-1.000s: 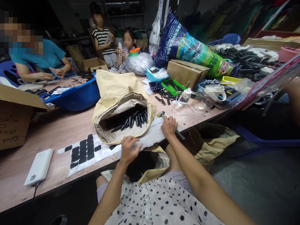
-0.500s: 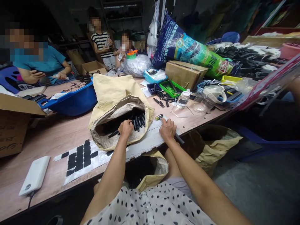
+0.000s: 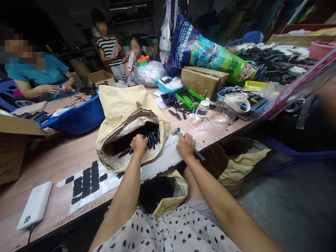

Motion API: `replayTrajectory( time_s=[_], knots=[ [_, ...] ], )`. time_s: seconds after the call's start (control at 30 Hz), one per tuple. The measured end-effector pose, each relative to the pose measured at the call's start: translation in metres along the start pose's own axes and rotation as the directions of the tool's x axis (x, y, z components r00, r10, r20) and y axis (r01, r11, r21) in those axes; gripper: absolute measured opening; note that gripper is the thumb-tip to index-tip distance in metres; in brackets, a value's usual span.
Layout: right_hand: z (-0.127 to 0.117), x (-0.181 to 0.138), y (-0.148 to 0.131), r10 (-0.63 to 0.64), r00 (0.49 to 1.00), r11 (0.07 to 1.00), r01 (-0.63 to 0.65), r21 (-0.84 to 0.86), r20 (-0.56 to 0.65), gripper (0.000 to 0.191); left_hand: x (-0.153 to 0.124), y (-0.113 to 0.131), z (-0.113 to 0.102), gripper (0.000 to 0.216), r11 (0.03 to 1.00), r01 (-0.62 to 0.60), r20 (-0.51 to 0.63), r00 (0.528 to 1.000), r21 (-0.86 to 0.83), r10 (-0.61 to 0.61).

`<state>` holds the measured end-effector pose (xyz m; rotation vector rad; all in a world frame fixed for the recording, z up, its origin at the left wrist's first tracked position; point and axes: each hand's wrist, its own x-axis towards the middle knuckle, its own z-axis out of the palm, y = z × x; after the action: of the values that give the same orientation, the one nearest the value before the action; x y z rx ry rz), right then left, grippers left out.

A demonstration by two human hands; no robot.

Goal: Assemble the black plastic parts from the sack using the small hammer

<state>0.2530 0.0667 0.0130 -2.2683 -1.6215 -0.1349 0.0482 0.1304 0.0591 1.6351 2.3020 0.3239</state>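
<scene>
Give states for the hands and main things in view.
Left hand: curled among black parts, grip unclear
Right hand: closed around hammer
Hammer: held
Table sack: on its side, mouth open
Power bank: cable plugged in
Clear jar: upright, capped

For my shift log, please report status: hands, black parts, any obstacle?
Left hand at black parts inside tan sack, grip unclear. Right hand around hammer. Sack mouth open, no obstacle seen.

The person's bare right arm [image 3: 217, 197] slanted in from the lower right, the bare right hand [image 3: 186, 144] closed, back upward, with bent fingers [image 3: 191, 138]. The bare left arm [image 3: 120, 197] reached forward from the lower left, the bare left hand [image 3: 139, 142] curled, its fingertips hidden. Both hands stood apart, nearly level.
</scene>
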Motion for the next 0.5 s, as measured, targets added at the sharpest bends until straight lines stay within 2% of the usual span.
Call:
replayTrajectory(
  time_s=[0.3, 0.5],
  knots=[
    [-0.007, 0.001, -0.003, 0.009, 0.999, 1.0, -0.008, -0.014, 0.048, 0.039, -0.01, 0.004, -0.01, 0.023, 1.0, 0.02, 0.036, 0.999, 0.018, -0.02],
    [-0.01, 0.001, -0.004, 0.011, 0.998, 1.0, -0.01, -0.011, 0.056, 0.039, -0.021, 0.004, -0.016, 0.028, 0.997, 0.066, 0.018, 0.998, -0.048, -0.066]
  ],
)
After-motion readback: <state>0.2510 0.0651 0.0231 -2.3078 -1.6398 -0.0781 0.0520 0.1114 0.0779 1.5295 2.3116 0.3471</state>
